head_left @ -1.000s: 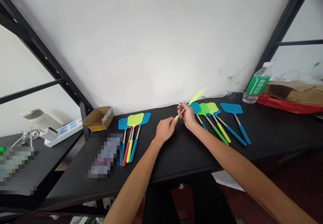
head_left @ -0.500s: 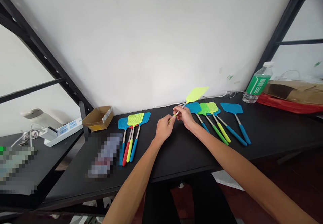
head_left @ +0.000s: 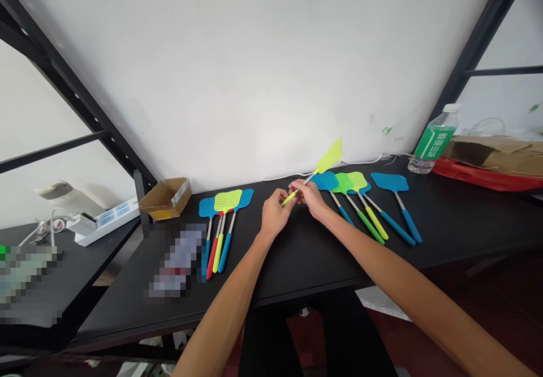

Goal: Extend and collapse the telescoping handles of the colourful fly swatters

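Note:
Above the black table (head_left: 305, 258) I hold a yellow-green fly swatter (head_left: 328, 157) with both hands. My left hand (head_left: 274, 214) is closed on its yellow grip end. My right hand (head_left: 309, 195) pinches the metal rod just beyond it. The swatter's head points up and to the right, towards the wall. To the right lie several fly swatters (head_left: 360, 198) with blue, green and yellow handles. A second group of fly swatters (head_left: 223, 221) lies to the left, with red, yellow and blue handles.
A small open cardboard box (head_left: 165, 198) sits at the table's back left. A water bottle (head_left: 432, 139) with a green label stands at the back right, beside a brown paper bag (head_left: 496, 151) on something red. A white power strip (head_left: 106, 221) lies on a side table at left.
Both hands have shifted slightly left with the swatter. Its head has turned from edge-on to show more of its face and now tilts more upright.

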The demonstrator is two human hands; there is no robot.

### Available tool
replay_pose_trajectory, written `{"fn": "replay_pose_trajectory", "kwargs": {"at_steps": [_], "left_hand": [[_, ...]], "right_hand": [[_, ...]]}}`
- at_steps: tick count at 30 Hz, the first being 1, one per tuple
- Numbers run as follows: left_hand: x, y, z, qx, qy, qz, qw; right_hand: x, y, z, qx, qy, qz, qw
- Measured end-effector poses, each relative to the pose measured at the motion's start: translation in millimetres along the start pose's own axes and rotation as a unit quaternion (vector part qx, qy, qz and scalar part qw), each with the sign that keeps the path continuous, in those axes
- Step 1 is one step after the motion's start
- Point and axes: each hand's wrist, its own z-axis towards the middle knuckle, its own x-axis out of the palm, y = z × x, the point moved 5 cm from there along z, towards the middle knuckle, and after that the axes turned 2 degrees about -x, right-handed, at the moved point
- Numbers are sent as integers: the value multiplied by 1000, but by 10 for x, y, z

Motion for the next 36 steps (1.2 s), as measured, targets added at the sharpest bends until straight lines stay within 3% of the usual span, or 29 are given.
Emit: {"fn": "replay_pose_trajectory", "kwargs": {"at_steps": [8,25,36], "left_hand": [[-8,-44,-5,1,24,17,1000],[-1,-49,-2,10,22,0,1000],[86,-71,-15,1,84,-34,996]], "right_hand": [[-23,-23,5,4,-18,5,1000],[1,-6,-1,4,-11,4,1000],[19,-21,-13,-11,10,-18,1000]]}}
